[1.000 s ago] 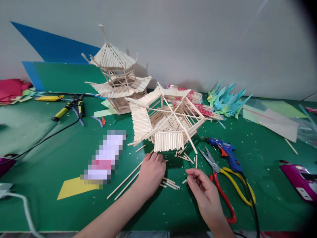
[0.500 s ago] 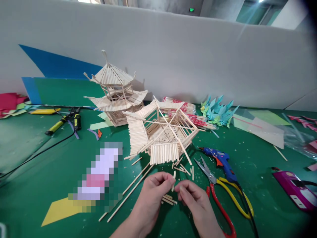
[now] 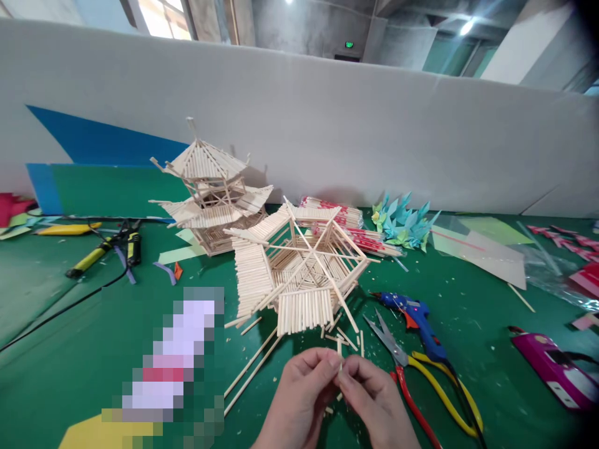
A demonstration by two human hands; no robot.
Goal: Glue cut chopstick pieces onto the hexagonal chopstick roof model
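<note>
My left hand [image 3: 304, 393] is closed, pinching a short wooden stick [image 3: 339, 345] between thumb and fingertips. My right hand [image 3: 377, 396] meets it, thumb and fingers pressed together at the stick's lower end. The stick points up, partly hidden by my fingers. Just beyond both hands stands a half-roofed wooden stick model [image 3: 306, 312], with bare beams crossing over its open top. Short cut sticks lie around its near edge, some under my hands. Scissors [image 3: 397, 357] with red and yellow handles lie open to the right of my right hand.
A blue glue gun [image 3: 418, 315] lies beyond the scissors. Behind are a finished stick pagoda [image 3: 210, 215], bagged sticks [image 3: 360, 234] and folded blue paper [image 3: 407, 221]. Pliers [image 3: 100, 252] lie left, a purple box [image 3: 555, 368] right. Two long sticks [image 3: 253, 368] lie left of my hands.
My right hand has moved in to the left and now touches the stick held by my left hand. The view has tilted up, so things on the table appear lower.
</note>
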